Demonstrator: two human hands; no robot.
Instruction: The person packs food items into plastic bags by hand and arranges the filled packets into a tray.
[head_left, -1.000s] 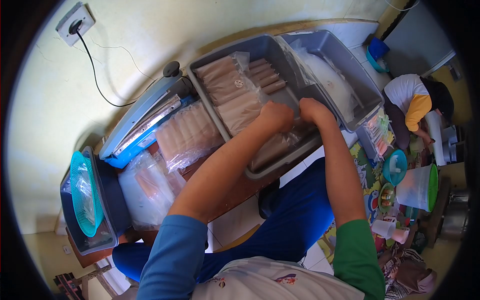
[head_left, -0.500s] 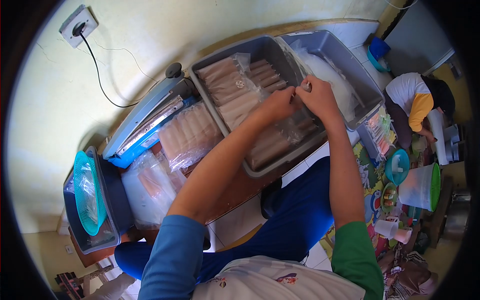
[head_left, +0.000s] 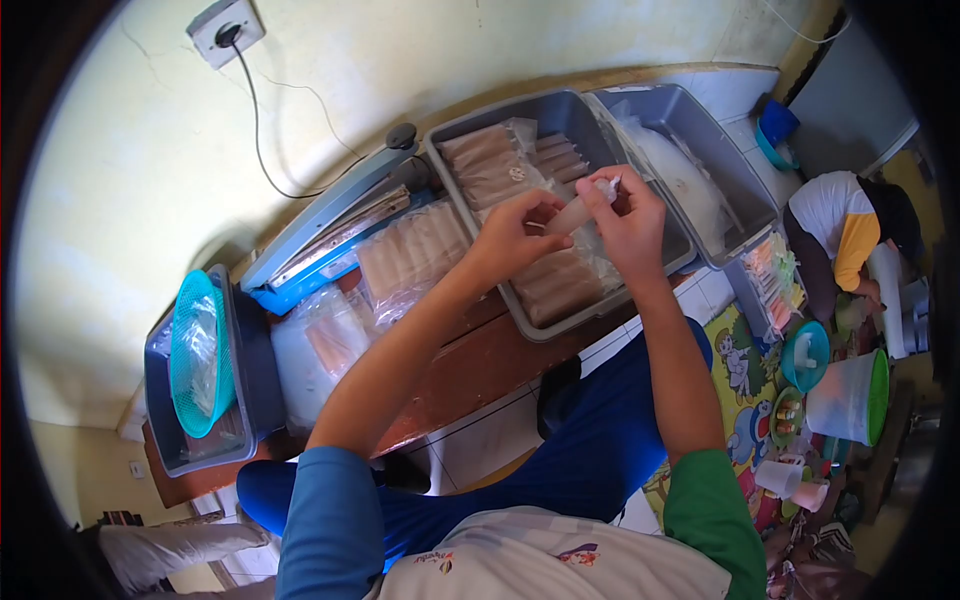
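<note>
In the head view, a pale filled plastic tube (head_left: 571, 217) with a twisted end is held over a grey bin. My right hand (head_left: 630, 220) pinches its upper end, near the twist. My left hand (head_left: 515, 235) has its fingers and thumb around the lower end. Below them, the grey bin (head_left: 520, 318) holds bagged packs of brownish tubes (head_left: 485, 165); another pack (head_left: 562, 283) sits at its near end. Several loose brownish tubes (head_left: 560, 158) lie beyond my hands. Left of the bin is one more bagged pack (head_left: 410, 250).
A second grey bin (head_left: 745, 190) with clear plastic bags adjoins on the right. A blue-grey bag sealer (head_left: 330, 225) stands against the wall. Left are flat plastic bags (head_left: 310, 345) and a dark tub (head_left: 258, 360) with a turquoise basket (head_left: 182, 350). A co-worker (head_left: 840, 225) bends at far right.
My hands were close together over the bin; now they are farther apart, with the pale tube plainly showing between them. The camera view has shifted, so the bins sit farther right.
</note>
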